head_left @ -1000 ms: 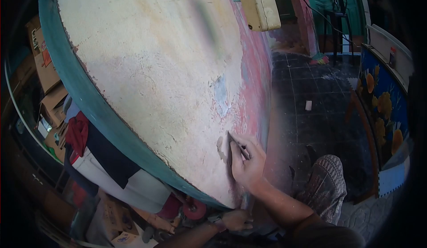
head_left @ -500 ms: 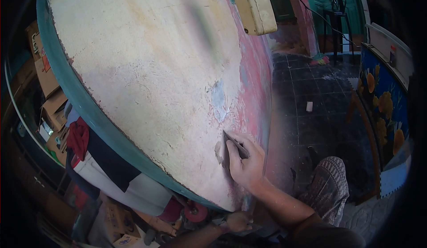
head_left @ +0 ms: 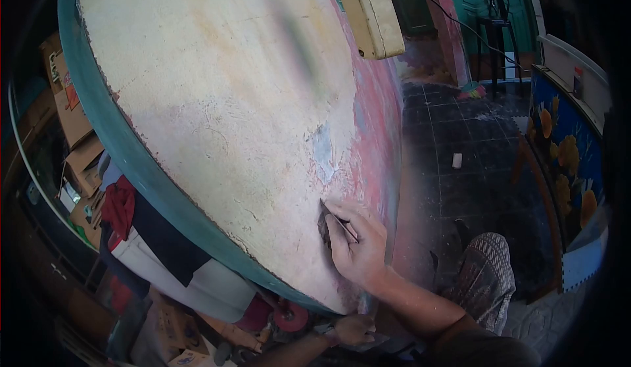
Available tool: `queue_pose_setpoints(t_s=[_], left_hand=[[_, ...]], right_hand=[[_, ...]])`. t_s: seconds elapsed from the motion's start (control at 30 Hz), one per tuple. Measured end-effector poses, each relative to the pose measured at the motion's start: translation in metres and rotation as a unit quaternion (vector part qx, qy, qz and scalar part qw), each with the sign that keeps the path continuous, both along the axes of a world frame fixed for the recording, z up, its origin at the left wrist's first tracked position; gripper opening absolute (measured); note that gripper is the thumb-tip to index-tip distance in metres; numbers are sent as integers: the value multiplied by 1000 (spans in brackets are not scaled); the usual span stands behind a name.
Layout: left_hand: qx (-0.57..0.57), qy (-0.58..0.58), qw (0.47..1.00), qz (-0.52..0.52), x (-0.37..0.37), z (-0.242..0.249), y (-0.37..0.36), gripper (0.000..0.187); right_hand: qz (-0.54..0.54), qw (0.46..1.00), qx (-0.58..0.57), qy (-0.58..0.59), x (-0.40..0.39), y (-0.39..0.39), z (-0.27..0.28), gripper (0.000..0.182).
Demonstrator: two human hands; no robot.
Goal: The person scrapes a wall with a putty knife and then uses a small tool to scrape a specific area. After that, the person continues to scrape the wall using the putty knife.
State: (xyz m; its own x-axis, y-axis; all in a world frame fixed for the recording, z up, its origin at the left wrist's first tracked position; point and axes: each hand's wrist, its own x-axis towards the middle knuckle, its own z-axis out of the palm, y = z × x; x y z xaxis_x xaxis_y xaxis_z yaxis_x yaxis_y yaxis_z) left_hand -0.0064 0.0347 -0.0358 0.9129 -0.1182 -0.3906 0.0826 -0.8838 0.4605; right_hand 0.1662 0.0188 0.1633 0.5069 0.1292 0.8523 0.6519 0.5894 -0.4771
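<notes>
My right hand (head_left: 357,243) is closed on a dark flat scraper (head_left: 327,225), whose edge rests against the pale, worn wall (head_left: 217,150). Peeling pink paint (head_left: 380,123) runs down the wall's right side, and a bluish patch (head_left: 323,153) shows above my hand. Low in the view, my left hand (head_left: 355,329) is closed beside the wall's bottom edge, around a thin flat thing that is too dim to make out.
A teal rim (head_left: 108,127) borders the wall on the left, with cloths (head_left: 118,206) and cardboard boxes (head_left: 75,117) beyond. Right are a dark tiled floor (head_left: 473,196), a small pale block (head_left: 457,160), a flowered blue panel (head_left: 565,150) and a black stool (head_left: 497,45).
My right hand has shifted slightly left and turned with the scraper. My left hand has barely moved. The view has moved slightly.
</notes>
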Motion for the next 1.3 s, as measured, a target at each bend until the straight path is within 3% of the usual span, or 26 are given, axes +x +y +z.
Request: queue_pose_setpoints(t_s=[0.13, 0.23, 0.53, 0.6, 0.7, 0.77, 0.83, 0.93, 1.2, 1.3], left_hand=[[4, 87, 996, 3, 9, 8, -2, 40], [22, 88, 996, -2, 8, 8, -1, 42], [42, 98, 994, 4, 9, 14, -3, 46], [41, 78, 996, -2, 4, -4, 0, 45], [6, 8, 1000, 19, -10, -105, 16, 45], [-8, 23, 999, -27, -1, -46, 16, 44], [-13, 11, 999, -30, -3, -24, 14, 43], [-4, -13, 1000, 1, -9, -44, 6, 41], [56, 32, 997, -50, 0, -63, 8, 42], [3, 18, 1000, -8, -1, -65, 9, 41]], right_hand=[[12, 999, -15, 35, 5, 6, 6, 25], [-10, 1000, 2, -9, 3, 4, 20, 24], [-23, 999, 33, 2, 12, 22, 34, 27], [-53, 996, 50, -51, 10, 20, 28, 27], [-65, 995, 61, -48, 10, 23, 24, 25], [-66, 996, 54, -33, 12, 27, 23, 24], [-59, 997, 52, -23, 13, 29, 26, 23], [-67, 996, 52, -23, 19, 34, 30, 22], [-49, 998, 7, 39, 18, 37, 18, 15], [-44, 998, 20, 45, 20, 40, 17, 14]])
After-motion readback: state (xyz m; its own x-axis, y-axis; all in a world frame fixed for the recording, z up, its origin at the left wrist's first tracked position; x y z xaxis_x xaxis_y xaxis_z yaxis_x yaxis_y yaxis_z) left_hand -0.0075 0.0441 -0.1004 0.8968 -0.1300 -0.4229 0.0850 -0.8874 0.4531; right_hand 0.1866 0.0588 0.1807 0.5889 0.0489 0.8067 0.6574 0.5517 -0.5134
